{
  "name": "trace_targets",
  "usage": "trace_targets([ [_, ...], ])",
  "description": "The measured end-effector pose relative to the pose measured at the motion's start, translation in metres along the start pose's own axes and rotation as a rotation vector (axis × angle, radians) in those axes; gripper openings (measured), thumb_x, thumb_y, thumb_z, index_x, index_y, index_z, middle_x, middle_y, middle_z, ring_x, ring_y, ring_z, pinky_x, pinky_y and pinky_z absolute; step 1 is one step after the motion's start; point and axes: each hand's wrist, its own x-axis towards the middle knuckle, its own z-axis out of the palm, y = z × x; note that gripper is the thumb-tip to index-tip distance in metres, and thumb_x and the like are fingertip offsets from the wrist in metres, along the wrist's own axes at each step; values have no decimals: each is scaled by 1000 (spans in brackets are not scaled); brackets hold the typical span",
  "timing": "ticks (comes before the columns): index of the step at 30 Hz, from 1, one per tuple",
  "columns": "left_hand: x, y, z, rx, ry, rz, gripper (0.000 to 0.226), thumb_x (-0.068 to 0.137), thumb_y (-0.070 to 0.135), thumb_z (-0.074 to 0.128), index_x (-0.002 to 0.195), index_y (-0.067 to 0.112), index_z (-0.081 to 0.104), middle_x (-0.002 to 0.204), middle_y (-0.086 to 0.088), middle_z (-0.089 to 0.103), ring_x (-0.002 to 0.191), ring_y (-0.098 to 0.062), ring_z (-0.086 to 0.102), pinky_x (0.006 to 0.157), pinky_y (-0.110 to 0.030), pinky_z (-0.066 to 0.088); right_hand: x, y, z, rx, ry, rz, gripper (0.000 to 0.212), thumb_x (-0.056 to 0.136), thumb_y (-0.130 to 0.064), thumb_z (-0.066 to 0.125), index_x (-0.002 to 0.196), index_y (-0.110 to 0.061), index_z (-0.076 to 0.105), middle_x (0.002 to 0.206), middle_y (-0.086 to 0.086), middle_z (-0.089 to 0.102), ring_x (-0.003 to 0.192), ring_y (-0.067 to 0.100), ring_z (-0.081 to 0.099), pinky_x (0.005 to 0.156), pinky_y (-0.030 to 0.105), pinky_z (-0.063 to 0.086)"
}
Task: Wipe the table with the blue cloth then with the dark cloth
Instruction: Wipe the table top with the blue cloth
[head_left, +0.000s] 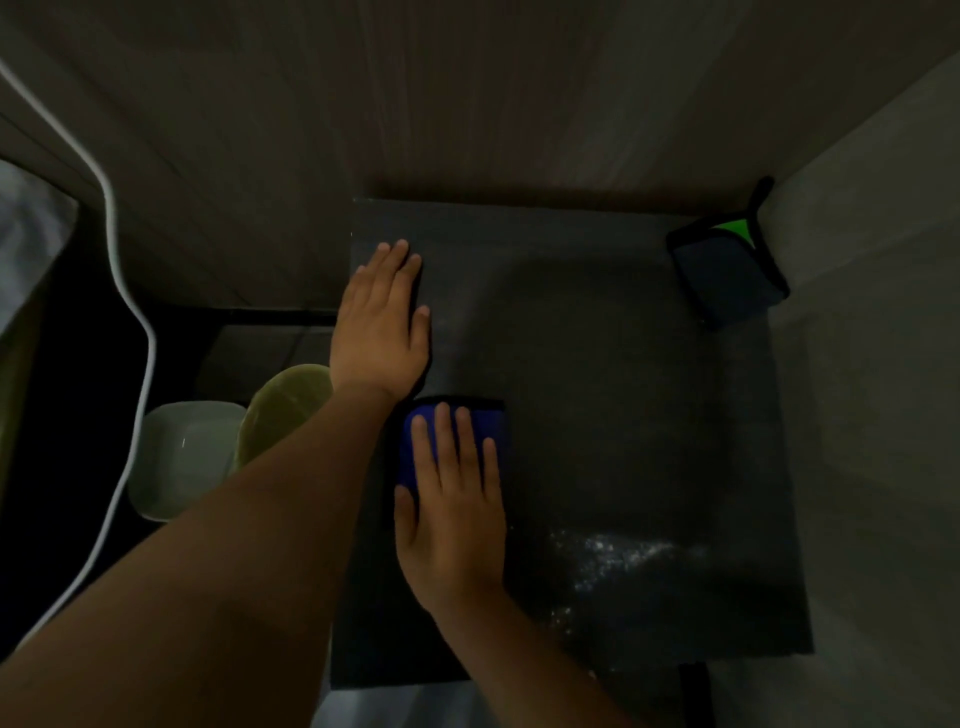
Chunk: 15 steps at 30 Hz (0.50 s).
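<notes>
A small dark table (597, 364) fills the middle of the dim view. My right hand (452, 499) lies flat on the folded blue cloth (410, 441), pressing it onto the table's left part. Flat on the table's far left corner rests my left hand (382, 322), fingers together, holding nothing. The dark cloth (727, 270), folded, with black edging and a green patch, sits at the far right corner. White powdery specks (613, 561) are scattered over the near right part of the table.
Left of the table, lower down, stand a white square bowl (182, 457) and a yellowish round bowl (285, 405). A white cable (135, 312) runs down the left side. Walls close in behind and to the right of the table.
</notes>
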Motion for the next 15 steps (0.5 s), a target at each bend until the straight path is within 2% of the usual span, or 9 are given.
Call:
trace_targets([
  [5,0,1,-1,-7,-5,9,52,97,22,44,145,5,35,156,-11,27,147,-25,18,121,-37,11,-7,8,-1,-2,-39,-88,61,96,-44,31,151,-24,11,160,1,6,147,17,-2,116,47,4],
  [9,-1,1,-1,0,-4,12,52,97,23,44,145,5,35,156,-11,27,147,-26,19,121,-39,12,-2,35,-9,-30,-108,-297,63,94,-42,35,151,-23,16,160,0,11,147,15,-1,118,44,11],
  [15,-2,1,-1,3,1,15,52,97,25,43,145,6,35,156,-11,28,146,-25,19,121,-38,12,5,55,-15,-72,-146,-413,65,93,-43,34,151,-25,12,160,-3,6,146,11,-6,118,40,3],
])
